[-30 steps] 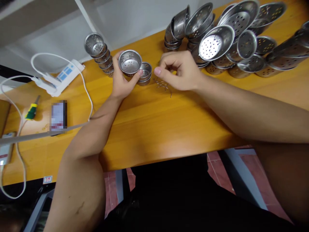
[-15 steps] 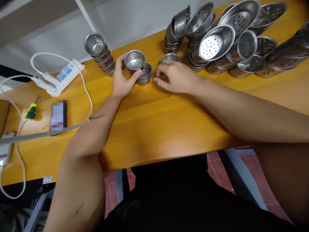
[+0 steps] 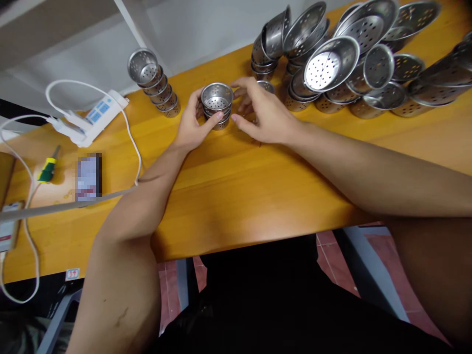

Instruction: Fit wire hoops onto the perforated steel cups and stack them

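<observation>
Thumb and fingers of my left hand (image 3: pixel 195 120) wrap round a perforated metal cup (image 3: pixel 217 97), which sits on top of a short stack of like cups (image 3: pixel 221 125). My right hand (image 3: pixel 260 110) is just to the right of that stack, fingers apart and curved, with nothing seen in it. Its fingertips are close to the top cup's rim; whether they touch it I cannot tell. Behind the right hand another perforated cup (image 3: pixel 266 87) stands partly hidden. To the left of my left hand leans a taller stack of perforated cups (image 3: pixel 162 91).
Many perforated metal cups (image 3: pixel 332 64) are piled and nested at the back right by the wall. On the left lie a white power strip (image 3: pixel 106 110) with cables, a phone (image 3: pixel 88 177) and a green-yellow screwdriver (image 3: pixel 47 169). The wooden table's (image 3: pixel 236 196) front edge is near my lap.
My left hand has moved the cup right and down onto the short stack. My right hand has opened, its fingers now spread towards the stack.
</observation>
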`<state>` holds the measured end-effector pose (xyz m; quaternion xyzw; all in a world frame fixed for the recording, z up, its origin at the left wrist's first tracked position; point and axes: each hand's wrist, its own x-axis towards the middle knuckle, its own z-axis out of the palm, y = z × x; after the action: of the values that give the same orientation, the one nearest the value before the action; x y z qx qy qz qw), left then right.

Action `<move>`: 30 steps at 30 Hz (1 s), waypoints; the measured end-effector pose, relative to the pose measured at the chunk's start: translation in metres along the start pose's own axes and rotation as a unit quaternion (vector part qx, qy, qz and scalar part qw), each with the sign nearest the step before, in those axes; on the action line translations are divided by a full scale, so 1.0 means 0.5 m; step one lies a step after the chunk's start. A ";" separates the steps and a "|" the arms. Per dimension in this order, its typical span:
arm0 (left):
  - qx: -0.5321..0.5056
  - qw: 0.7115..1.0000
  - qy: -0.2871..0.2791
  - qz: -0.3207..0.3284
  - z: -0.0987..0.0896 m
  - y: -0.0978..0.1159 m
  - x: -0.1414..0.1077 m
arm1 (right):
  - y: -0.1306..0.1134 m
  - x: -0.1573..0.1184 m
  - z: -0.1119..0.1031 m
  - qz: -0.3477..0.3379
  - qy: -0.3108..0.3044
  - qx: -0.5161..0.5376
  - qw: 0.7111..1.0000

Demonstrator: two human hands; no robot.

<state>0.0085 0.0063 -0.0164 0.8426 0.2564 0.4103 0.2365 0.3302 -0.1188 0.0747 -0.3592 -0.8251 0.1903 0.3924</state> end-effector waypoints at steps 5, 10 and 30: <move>-0.025 0.999 -0.026 0.006 -0.001 0.003 0.001 | 0.001 -0.005 0.011 -0.019 -0.012 -0.005 1.000; -0.050 0.997 -0.051 0.002 -0.002 0.016 0.006 | 0.013 0.000 0.033 -0.022 0.003 -0.005 1.000; -0.090 0.989 -0.108 0.049 0.000 0.049 0.018 | 0.010 0.041 0.022 -0.019 -0.047 0.043 0.998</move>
<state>0.0194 -0.0067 0.0037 0.8689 0.1493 0.3495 0.3171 0.3148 -0.1007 0.0754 -0.3166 -0.8404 0.2344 0.3723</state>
